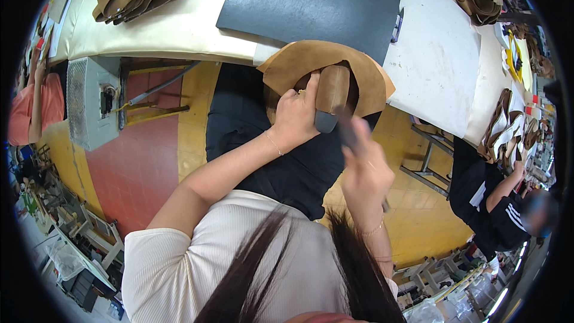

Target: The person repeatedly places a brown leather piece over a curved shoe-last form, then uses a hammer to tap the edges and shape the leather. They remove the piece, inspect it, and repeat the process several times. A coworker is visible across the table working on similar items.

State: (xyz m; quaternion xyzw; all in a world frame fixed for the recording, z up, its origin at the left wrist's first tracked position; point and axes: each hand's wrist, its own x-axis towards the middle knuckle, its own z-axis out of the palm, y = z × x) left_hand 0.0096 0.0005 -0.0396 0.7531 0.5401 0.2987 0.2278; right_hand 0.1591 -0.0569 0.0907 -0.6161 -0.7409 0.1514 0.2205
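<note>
Above lap [234,116], beside surface [430,81]: brown leather [287,60] about grey-tipped block [326,122]. Left hand [293,121] alongside, exact grip unclear; right hand [369,176] curled round blurred tool [349,134]. Best: hold leather taut, left hand clear of tool, work evenly.

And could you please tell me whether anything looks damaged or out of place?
Nothing stands out: I see no spill or tear on the brown material beside the left hand. The tool in the right hand is too blurred to check for damage.
</note>
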